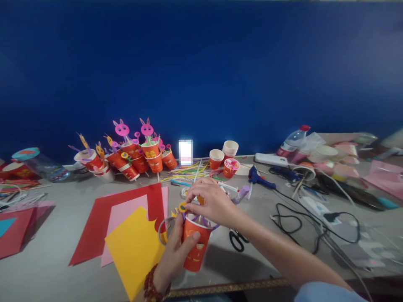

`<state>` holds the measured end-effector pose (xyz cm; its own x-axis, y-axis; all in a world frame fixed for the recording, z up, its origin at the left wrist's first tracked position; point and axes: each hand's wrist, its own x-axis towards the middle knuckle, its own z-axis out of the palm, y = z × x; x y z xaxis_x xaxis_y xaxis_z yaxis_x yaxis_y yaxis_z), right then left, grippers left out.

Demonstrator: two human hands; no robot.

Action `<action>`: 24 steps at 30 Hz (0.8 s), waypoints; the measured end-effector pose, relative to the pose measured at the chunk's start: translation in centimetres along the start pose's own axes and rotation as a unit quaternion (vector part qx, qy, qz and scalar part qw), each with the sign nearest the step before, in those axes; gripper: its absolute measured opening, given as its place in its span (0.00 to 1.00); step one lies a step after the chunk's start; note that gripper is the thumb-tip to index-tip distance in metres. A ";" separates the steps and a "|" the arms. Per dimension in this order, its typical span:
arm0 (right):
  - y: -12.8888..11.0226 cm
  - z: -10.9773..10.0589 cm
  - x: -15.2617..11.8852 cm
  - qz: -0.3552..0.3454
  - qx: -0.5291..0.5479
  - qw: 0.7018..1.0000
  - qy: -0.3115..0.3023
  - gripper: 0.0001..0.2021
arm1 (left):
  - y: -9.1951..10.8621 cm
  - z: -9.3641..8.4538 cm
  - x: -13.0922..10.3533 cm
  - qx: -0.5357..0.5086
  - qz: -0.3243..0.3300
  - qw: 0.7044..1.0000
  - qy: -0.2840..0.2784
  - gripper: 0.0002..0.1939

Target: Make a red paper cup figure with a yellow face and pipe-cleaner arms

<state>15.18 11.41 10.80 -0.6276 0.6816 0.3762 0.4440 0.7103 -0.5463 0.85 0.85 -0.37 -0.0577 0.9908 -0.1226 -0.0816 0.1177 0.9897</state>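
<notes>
My left hand is wrapped round a red paper cup near the table's front edge. My right hand is over the cup's mouth with its fingers bent together; a bit of yellow shows beneath them, and what they grip is mostly hidden. Purple stems stick out of the cup, and a small yellow and green round piece is at its left rim. Black-handled scissors lie to the right of the cup. Left of it are yellow, pink and red sheets.
Decorated red cups with pink rabbit figures stand at the back left. Plain cups and colored sticks are at the back middle. A blue glue gun, its cable, a bottle and a power strip are on the right.
</notes>
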 end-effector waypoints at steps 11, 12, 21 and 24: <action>-0.4 -0.2 -0.1 -0.017 -0.050 0.999 -0.015 0.06 | -0.4 -0.2 -0.1 0.017 0.000 1.000 -0.006 0.38; -0.4 -0.2 -0.1 -0.019 -0.058 0.998 -0.016 0.06 | -0.4 -0.2 -0.2 0.020 0.001 1.000 -0.009 0.38; -0.8 -0.5 -0.4 -0.025 -0.089 0.996 -0.001 0.09 | -0.4 -0.4 -0.2 0.051 0.031 0.998 -0.012 0.37; -1.0 -1.1 -0.5 -0.035 -0.065 0.997 -0.021 0.11 | -0.7 -0.5 -0.2 0.048 0.037 0.998 -0.021 0.37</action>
<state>15.73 10.57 12.02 -0.6845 0.6236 0.3775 0.4759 0.7746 -0.4167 0.43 0.56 -1.03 -0.0188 0.9987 -0.0468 0.0169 0.0472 0.9987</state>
